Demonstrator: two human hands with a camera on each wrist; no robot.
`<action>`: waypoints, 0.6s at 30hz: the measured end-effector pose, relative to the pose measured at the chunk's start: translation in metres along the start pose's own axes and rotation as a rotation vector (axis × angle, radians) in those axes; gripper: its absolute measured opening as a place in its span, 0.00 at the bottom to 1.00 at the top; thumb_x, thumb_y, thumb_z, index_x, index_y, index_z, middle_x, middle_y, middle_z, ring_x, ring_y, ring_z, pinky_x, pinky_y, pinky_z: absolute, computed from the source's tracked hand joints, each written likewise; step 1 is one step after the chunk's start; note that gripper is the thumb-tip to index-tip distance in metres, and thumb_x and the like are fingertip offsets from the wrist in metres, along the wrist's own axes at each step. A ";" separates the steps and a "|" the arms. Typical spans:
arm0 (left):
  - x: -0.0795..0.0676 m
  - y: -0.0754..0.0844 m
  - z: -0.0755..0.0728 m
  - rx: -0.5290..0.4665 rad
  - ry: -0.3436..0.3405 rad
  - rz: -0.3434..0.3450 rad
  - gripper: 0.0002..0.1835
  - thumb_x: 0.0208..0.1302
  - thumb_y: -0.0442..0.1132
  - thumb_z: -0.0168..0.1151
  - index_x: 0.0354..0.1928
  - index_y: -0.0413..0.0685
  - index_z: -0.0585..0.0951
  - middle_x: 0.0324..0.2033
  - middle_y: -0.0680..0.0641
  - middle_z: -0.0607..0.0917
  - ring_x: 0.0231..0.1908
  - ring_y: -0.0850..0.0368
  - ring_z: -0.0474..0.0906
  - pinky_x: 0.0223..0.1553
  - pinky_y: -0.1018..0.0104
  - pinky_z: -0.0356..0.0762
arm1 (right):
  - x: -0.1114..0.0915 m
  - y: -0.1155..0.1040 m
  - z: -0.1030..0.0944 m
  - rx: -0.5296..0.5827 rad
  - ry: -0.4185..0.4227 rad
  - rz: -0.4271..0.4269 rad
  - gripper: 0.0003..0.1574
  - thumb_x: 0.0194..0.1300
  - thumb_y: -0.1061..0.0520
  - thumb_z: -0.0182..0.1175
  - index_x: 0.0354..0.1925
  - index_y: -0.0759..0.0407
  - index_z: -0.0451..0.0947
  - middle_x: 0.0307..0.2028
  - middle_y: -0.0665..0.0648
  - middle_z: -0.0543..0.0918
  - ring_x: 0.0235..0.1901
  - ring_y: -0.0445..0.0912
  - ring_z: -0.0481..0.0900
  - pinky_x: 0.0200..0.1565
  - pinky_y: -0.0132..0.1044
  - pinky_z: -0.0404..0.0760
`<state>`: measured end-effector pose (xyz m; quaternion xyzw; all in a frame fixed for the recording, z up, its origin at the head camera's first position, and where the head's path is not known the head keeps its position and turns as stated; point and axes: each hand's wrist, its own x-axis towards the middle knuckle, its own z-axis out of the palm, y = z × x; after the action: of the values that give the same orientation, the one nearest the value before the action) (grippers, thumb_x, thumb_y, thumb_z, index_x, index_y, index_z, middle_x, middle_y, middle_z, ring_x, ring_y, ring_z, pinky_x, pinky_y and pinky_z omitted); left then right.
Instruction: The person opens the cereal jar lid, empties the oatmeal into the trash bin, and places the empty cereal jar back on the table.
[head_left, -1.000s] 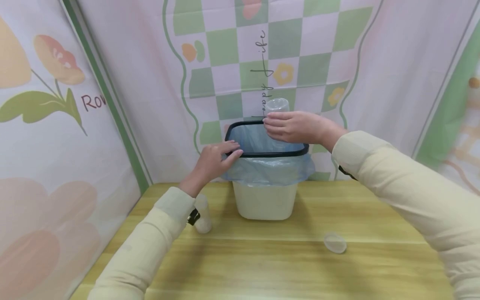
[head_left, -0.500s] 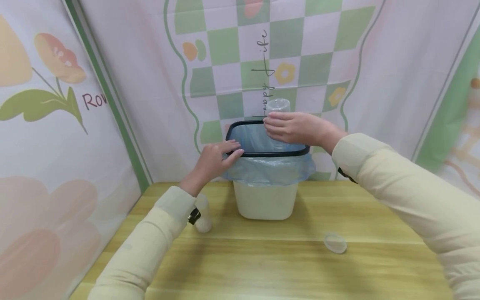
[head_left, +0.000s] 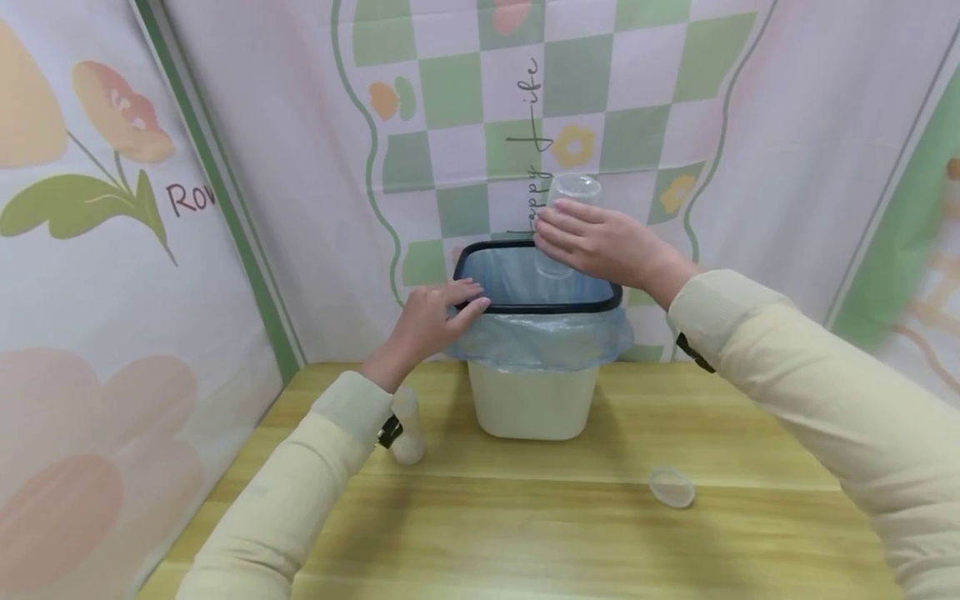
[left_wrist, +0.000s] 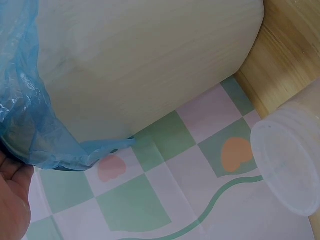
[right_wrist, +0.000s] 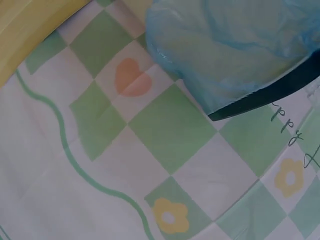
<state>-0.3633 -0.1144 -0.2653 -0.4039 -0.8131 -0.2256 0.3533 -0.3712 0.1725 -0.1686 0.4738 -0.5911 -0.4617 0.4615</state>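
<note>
My right hand (head_left: 592, 242) grips a clear plastic cup (head_left: 576, 192), tilted above the opening of a trash can (head_left: 532, 404). The cup's closed end points up and its lower end is down at the bag-lined mouth. My left hand (head_left: 431, 321) holds the can's black rim ring (head_left: 547, 308) at the front left corner, with fingers over the edge. A blue plastic bag (head_left: 543, 342) lines the can and hangs outside it. In the left wrist view, my left fingers (left_wrist: 12, 175) bend at the bagged rim. The right wrist view leaves out my right hand.
A translucent cylindrical container (head_left: 406, 408) stands on the wooden table (head_left: 517, 517), partly hidden behind my left wrist; its round end shows in the left wrist view. A round clear lid (head_left: 672, 487) lies at the right. A patterned curtain (head_left: 450, 92) hangs close behind the can.
My right hand has lifted the cup slightly and tilted it, its closed end leaning to the right. My left hand stays on the rim. The head view has shifted a little.
</note>
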 end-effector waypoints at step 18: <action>-0.001 0.002 -0.001 0.004 -0.019 -0.025 0.16 0.68 0.44 0.62 0.49 0.39 0.85 0.47 0.41 0.85 0.50 0.49 0.81 0.53 0.57 0.77 | -0.005 -0.005 0.000 0.102 -0.017 0.029 0.25 0.63 0.69 0.57 0.59 0.61 0.76 0.59 0.62 0.76 0.62 0.53 0.70 0.70 0.45 0.53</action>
<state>-0.3613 -0.1147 -0.2649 -0.3951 -0.8218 -0.2248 0.3436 -0.3702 0.1769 -0.1745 0.4840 -0.6248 -0.4281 0.4383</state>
